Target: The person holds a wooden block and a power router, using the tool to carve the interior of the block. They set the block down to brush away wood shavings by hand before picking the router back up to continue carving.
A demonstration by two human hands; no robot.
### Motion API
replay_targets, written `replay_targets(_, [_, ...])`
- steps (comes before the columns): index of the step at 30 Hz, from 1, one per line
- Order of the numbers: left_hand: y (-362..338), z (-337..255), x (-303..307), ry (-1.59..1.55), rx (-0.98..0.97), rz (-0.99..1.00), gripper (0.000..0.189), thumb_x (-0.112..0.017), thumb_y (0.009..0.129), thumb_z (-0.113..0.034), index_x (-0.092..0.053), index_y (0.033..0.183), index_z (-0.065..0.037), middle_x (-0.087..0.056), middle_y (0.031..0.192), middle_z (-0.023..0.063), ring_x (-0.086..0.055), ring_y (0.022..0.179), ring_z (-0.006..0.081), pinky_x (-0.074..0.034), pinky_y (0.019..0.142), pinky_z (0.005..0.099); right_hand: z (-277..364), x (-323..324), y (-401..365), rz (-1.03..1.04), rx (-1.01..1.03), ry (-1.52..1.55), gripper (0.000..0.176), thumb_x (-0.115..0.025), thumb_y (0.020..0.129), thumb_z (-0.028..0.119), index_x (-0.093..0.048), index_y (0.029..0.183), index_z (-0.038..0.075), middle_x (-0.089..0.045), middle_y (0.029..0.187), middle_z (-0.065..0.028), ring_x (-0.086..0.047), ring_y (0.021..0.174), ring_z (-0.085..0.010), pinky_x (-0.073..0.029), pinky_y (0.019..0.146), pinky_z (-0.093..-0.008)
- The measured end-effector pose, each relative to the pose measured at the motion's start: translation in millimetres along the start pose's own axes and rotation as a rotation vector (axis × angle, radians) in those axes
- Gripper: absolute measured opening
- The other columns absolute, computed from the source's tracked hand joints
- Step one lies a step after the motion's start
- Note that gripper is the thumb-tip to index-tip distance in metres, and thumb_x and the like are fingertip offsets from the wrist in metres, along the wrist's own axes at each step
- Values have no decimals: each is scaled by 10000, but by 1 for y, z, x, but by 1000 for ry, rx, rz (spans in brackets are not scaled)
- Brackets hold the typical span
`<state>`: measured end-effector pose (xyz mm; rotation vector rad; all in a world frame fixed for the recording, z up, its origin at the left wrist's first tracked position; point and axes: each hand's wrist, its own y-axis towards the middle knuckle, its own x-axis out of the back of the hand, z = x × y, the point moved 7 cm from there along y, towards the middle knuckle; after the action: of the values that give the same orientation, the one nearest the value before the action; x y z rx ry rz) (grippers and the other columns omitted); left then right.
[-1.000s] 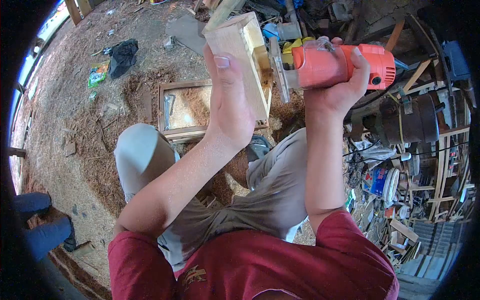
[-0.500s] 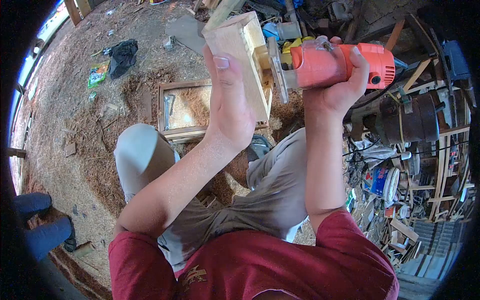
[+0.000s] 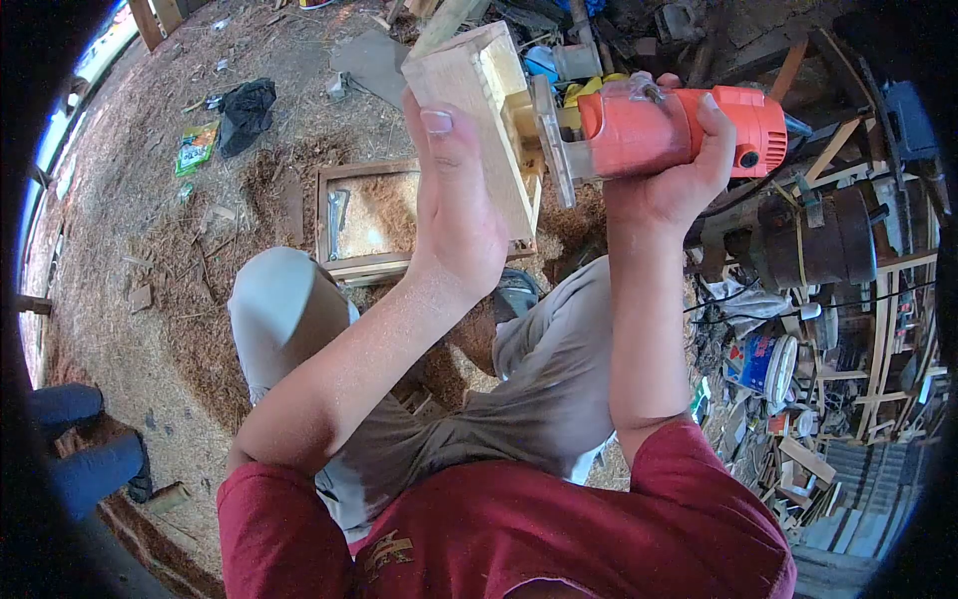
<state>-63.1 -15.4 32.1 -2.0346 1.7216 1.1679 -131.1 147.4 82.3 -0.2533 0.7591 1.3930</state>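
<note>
My left hand (image 3: 464, 215) is wrapped around a small pale wooden box (image 3: 449, 82), holding it tilted in the air above my knees. Its thumb lies along the near face; the other fingers are mostly hidden behind the wood. My right hand (image 3: 671, 190) grips a red-orange trim router (image 3: 639, 135) lying sideways. The router's clear base plate (image 3: 555, 140) faces the box's open side, close against its edge. Whether the bit touches the wood is hidden.
On the ground lies a shallow wooden frame (image 3: 321, 215) containing sawdust and a wrench-like tool (image 3: 341, 208). A black plastic bag (image 3: 245, 115) and green packet (image 3: 197, 148) are left. Another person's blue-clad legs (image 3: 95, 469) show lower left. A metal drum (image 3: 813, 238) stands right.
The wooden box and the router's base plate have shifted very slightly to the left. Both hands keep their grip.
</note>
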Motion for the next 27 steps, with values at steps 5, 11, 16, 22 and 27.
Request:
replay_targets(5, [1,2,1,7,7,-17,809,-359,948,-721,-146,1496,-165,-356,1419,80,-368,1337,199,-333,1109,391,0,-1,0,21,-10,1,446,-651,808,317,-540,1144,45,-606,1069,-105,-598,1027,-275,-501,927,-455])
replay_targets(11, [0,-3,-2,22,3,3,788,-350,962,-704,-140,1498,-165,-347,1436,79,-364,1340,197,-320,1116,389,0,-1,-2,26,-8,-20,449,-653,808,318,-528,1152,57,-606,1071,-106,-598,1032,-275,-502,928,-460])
replay_targets(16, [1,0,2,60,-18,-4,798,-345,959,-712,-140,1494,-157,-347,1429,87,-362,1337,202,-314,1116,390,0,-2,-2,27,-14,-12,445,-650,809,319,-530,1149,57,-609,1068,-108,-601,1028,-280,-502,932,-469])
replay_targets(22, [3,1,3,54,-24,-8,825,-350,944,-733,-137,1489,-152,-344,1422,91,-364,1330,206,-318,1111,394,-1,-1,-2,26,-16,-12,442,-648,810,318,-531,1146,56,-610,1068,-111,-601,1024,-284,-501,934,-473])
replay_targets(27, [4,7,4,21,-25,-16,825,-360,941,-732,-141,1481,-147,-357,1407,89,-381,1312,202,-329,1103,391,2,-10,-9,-16,0,2,387,-646,829,332,-558,1014,4,-604,928,-109,-625,849,-282,-537,796,-427])
